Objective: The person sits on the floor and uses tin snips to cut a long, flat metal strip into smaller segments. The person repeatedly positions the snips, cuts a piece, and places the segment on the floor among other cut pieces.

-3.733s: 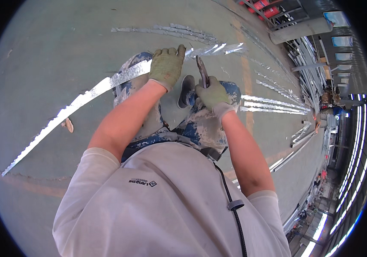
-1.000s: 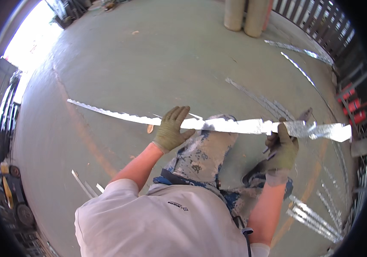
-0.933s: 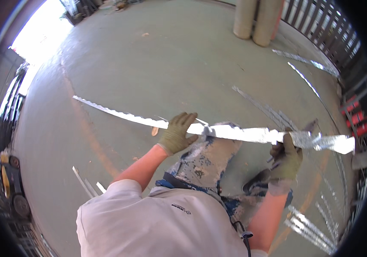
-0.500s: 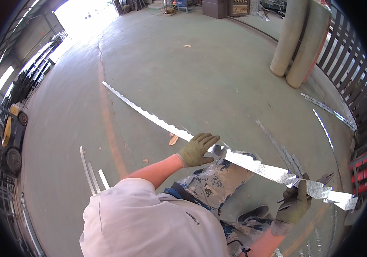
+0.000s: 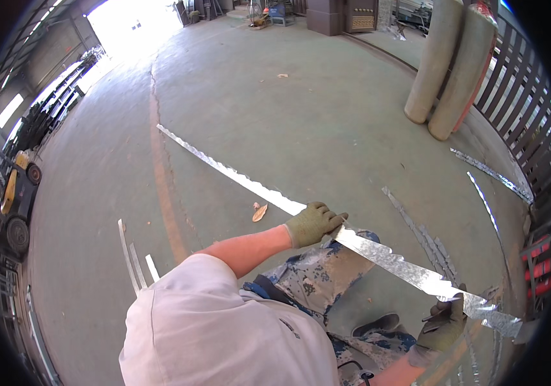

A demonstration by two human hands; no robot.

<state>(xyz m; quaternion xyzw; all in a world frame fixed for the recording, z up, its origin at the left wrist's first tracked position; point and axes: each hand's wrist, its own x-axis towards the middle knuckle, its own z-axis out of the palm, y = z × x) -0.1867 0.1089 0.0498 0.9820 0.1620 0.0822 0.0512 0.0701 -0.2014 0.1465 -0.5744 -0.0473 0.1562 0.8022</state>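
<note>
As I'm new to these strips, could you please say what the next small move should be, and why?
Probably firm the grip of the left hand on the jagged metal strip before shifting it: a long stretch reaches beyond that hand, while the right hand holds it near the other end.

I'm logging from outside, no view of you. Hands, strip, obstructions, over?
Left hand across metal strip. Right hand holding it near right end. Brown leaf on floor, not blocking.
</note>
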